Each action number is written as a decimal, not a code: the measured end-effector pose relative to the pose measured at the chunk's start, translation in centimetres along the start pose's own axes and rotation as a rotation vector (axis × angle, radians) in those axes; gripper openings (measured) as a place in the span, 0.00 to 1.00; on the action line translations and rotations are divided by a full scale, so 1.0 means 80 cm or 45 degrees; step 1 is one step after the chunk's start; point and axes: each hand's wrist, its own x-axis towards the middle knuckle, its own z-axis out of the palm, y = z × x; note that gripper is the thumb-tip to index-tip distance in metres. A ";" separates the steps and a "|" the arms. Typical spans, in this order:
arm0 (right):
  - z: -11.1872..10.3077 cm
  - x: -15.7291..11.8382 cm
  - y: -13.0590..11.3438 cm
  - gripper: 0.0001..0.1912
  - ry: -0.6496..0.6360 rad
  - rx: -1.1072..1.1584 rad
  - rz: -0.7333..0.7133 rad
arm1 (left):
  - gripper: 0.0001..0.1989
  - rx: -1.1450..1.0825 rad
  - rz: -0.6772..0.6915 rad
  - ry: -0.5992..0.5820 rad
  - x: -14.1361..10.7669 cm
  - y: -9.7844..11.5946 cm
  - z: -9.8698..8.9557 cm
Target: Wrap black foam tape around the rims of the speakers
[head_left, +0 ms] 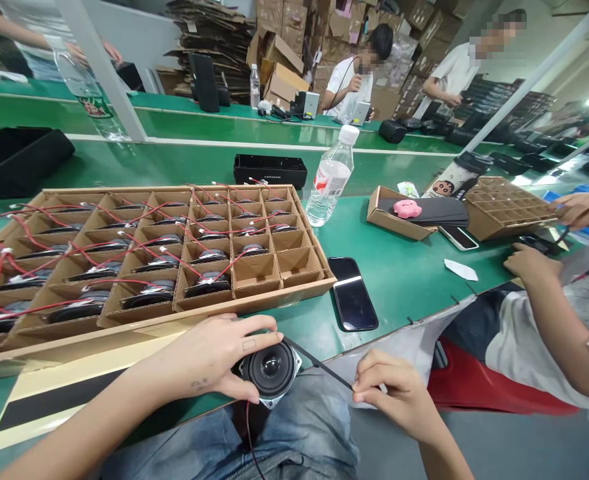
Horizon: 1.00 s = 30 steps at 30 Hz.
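Black speaker (269, 368) is clasped by left hand (209, 357) below the tray (254, 301); strip (319, 363), narrowly pinched by right hand (392, 393), may slip if tension slackens.

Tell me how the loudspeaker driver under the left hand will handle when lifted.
The loudspeaker driver probably feels heavy for its size, given its metal frame. Its exposed cone looks easily dented. Its dangling red wire may snag.

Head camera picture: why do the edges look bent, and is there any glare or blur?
In the head view, the wide-angle lens bows the long cardboard divider tray and makes the edges lean; a pale streak of glare crosses the smartphone; the speaker driver looks sharp, without obvious blur.
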 end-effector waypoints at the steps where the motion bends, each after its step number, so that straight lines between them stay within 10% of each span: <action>1: 0.001 -0.002 -0.003 0.07 -0.012 -0.017 -0.005 | 0.31 0.003 -0.010 0.023 0.001 0.001 0.001; 30: 0.046 0.004 -0.032 0.14 -0.256 -0.057 -0.204 | 0.37 0.455 0.385 -0.128 0.021 0.001 -0.015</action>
